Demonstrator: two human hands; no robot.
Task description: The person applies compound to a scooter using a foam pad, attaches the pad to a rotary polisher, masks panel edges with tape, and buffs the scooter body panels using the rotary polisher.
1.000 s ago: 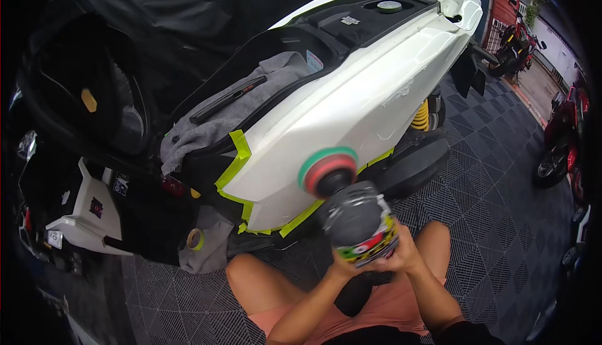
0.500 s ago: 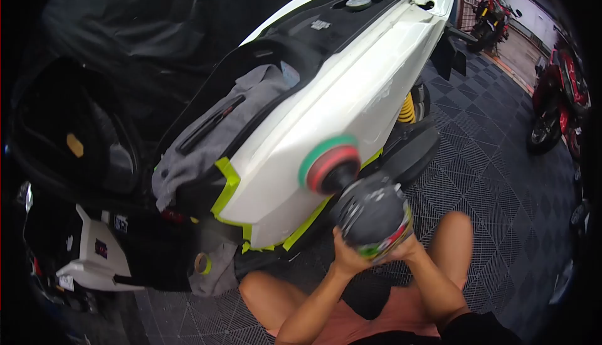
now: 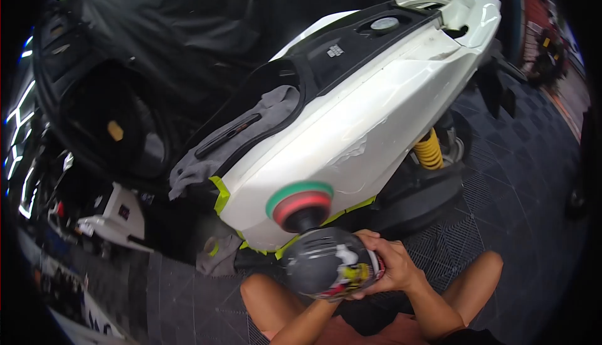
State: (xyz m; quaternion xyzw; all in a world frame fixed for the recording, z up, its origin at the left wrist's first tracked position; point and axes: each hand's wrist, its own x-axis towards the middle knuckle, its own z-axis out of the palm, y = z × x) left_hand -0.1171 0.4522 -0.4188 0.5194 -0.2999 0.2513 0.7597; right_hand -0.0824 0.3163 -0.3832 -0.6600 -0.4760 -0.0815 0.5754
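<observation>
Landmark: the glossy white motorcycle body panel (image 3: pixel 313 144), seen from my remote station through the head camera. At its lower left part, a black handheld rotary tool with a multicoloured wrap (image 3: pixel 320 257) carries a round green-and-red pad (image 3: pixel 300 202); the pad appears to lie against the panel (motion blur softens its edge, so I cannot confirm full contact). Right hand (image 3: pixel 398 266): clasped around the rear of the tool, on the side away from the panel, probably to steer it while keeping the fingers clear of the pad. Left hand (image 3: pixel 327 306): only its wrist end shows beneath the tool; I cannot tell how its fingers are set, though the forearm's line suggests support from below. Yellow-green tape (image 3: pixel 221 196) edges the panel's left end and lower border, presumably to shield adjoining parts. Above and left of the panel, a soft grey cloth (image 3: pixel 276 103) lines the open black compartment, with a slim black object (image 3: pixel 227 137) resting on it; I read the cloth as padding. Below the panel's left end, a small roll of tape (image 3: pixel 213 248) sits on a second, crumpled grey cloth (image 3: pixel 216 264), within the person's reach.
</observation>
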